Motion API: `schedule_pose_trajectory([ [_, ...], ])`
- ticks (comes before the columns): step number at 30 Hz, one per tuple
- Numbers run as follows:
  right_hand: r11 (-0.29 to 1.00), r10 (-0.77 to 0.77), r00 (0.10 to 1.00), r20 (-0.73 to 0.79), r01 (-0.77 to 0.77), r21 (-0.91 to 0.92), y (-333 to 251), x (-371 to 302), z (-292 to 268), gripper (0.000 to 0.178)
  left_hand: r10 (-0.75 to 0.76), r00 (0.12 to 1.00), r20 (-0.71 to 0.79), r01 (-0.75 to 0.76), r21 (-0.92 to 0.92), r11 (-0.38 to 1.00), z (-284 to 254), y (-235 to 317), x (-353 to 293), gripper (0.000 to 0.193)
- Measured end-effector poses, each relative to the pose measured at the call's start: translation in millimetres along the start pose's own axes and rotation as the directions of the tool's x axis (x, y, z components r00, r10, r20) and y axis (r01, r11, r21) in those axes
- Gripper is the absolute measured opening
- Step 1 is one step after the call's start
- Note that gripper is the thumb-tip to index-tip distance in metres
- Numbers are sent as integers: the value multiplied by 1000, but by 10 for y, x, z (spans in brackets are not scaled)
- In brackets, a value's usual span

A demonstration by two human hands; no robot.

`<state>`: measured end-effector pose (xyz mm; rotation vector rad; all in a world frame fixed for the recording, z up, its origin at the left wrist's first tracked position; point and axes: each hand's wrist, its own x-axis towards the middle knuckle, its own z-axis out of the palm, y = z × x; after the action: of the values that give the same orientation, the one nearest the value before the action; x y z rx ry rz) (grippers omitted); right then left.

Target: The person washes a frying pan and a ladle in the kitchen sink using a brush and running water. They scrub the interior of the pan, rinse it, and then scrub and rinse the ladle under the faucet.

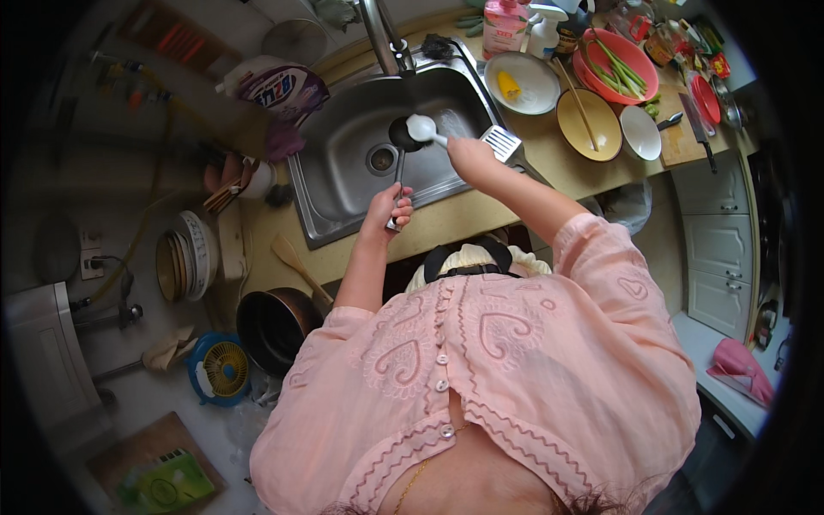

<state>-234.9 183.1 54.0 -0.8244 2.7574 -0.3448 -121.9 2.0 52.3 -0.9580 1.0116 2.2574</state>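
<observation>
Over the steel sink (343, 167), my left hand (389, 210) is closed around the metal handle of a ladle (401, 167). The ladle's dark bowl points away from me, to the right of the drain. My right hand (470, 161) grips a white-handled scrubber (421, 128) with a round white head. That head is at the ladle's bowl and partly covers it; dark material shows under its edge. Beside my right wrist, a slotted spatula (500, 142) rests at the sink's right edge.
A faucet (388, 43) rises behind the sink. On the right counter stand a white plate (536, 90), a yellow bowl (589, 129), a red basin (631, 56) of green vegetables and a knife (697, 129). A dark pot (266, 330) and wooden spatula (296, 262) are on the left.
</observation>
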Motion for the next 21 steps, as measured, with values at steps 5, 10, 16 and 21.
schedule_pose_trajectory([
  [5, 997, -61, 998, 20, 60, 41, -196, -71, -119, 23, -24, 997, 73, 28, -50, 998, -53, -59, -24, 25],
  [10, 999, 19, 996, -87, -17, 28, -52, 54, 13, 29, -52, 995, 90, 68, -186, 980, 52, -32, -21, 25],
  [16, 998, -10, 998, -55, 6, -61, 37, -181, -38, 19, -39, 996, 81, 50, -135, 990, -64, -69, -12, 26],
  [21, 999, 42, 993, -106, -39, 23, 2, -149, 49, 21, -13, 997, 73, 14, -15, 1000, 59, -82, -17, 27],
])
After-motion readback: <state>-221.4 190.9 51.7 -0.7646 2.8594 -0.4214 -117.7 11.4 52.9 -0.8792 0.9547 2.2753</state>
